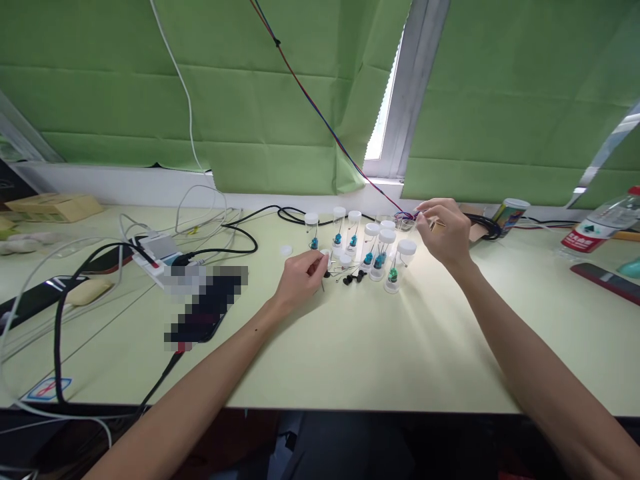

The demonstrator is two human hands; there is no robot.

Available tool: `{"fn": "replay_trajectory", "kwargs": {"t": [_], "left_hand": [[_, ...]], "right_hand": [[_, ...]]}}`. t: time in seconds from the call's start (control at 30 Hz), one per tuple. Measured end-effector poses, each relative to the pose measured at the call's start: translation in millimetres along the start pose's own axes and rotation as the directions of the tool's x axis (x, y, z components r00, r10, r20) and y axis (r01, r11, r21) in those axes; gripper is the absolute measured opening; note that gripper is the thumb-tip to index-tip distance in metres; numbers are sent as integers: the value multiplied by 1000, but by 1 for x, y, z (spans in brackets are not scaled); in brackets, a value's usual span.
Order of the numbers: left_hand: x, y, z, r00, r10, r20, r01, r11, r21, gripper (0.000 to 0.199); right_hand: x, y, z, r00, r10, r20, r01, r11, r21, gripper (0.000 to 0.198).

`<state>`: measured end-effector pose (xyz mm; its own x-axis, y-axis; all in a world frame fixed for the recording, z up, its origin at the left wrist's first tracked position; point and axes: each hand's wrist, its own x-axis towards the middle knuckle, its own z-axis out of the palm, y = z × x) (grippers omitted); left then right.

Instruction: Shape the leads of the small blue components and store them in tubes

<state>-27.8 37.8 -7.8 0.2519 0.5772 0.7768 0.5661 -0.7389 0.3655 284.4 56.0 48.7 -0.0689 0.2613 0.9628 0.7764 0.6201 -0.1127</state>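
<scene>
My left hand (303,277) rests low over the table with its thumb and fingers pinched together at a small white cap (326,257). To its right lie several small black pieces (354,277) and thin bent wires. Clear vials with white lids, such as a front one (393,270) with a green piece inside, stand upright between my hands; most hold blue pieces (379,261). My right hand (445,230) is raised right of the vials, fingers bent and fingertips close together near clear cups (407,227). Anything in that pinch is too small to make out.
A phone (213,310), partly pixelated, and a white power strip (167,263) with tangled cables lie left. A loose white lid (286,251) is behind my left hand. Right stand a can (510,215) and a water bottle (597,227); red-blue wires (325,120) hang down at the back.
</scene>
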Motion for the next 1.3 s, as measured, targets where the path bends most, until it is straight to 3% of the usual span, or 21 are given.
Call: {"fn": "replay_trajectory", "kwargs": {"t": [0.2,0.33,0.43,0.6,0.7,0.8,0.9,1.1,1.23,1.3], "left_hand": [[1,0,-1,1000,-16,15,16,1000,16,34],[2,-1,-2,1000,-14,11,14,999,34,35],[3,-3,-3,999,-28,25,27,998,51,36],[7,-7,-7,993,-106,61,97,987,127,36],[8,-11,-9,959,-244,143,207,950,235,32],[6,-15,-8,892,-400,209,303,875,378,29],[2,-18,-4,868,-438,234,323,856,404,32],[2,-15,3,909,-359,212,337,932,137,33],[6,-14,0,882,-435,181,453,889,-71,27],[8,-17,-4,880,-466,86,473,875,-103,28]], "right_hand": [[13,-14,-9,999,16,-32,-19,997,-77,17],[28,-27,-20,996,-71,-56,60,983,-171,20],[38,-35,-30,998,-60,26,65,972,-226,19],[49,-60,-43,994,-53,94,68,984,-166,22],[50,-83,-41,989,-62,134,70,996,-55,23],[42,-106,-27,982,-51,180,41,997,59,20],[29,-121,-3,968,-73,239,30,984,178,18],[20,-125,51,939,-51,339,-33,971,238,18],[27,-129,80,930,-63,362,-26,971,236,18],[28,-133,93,929,-69,363,-26,968,251,17]]}}
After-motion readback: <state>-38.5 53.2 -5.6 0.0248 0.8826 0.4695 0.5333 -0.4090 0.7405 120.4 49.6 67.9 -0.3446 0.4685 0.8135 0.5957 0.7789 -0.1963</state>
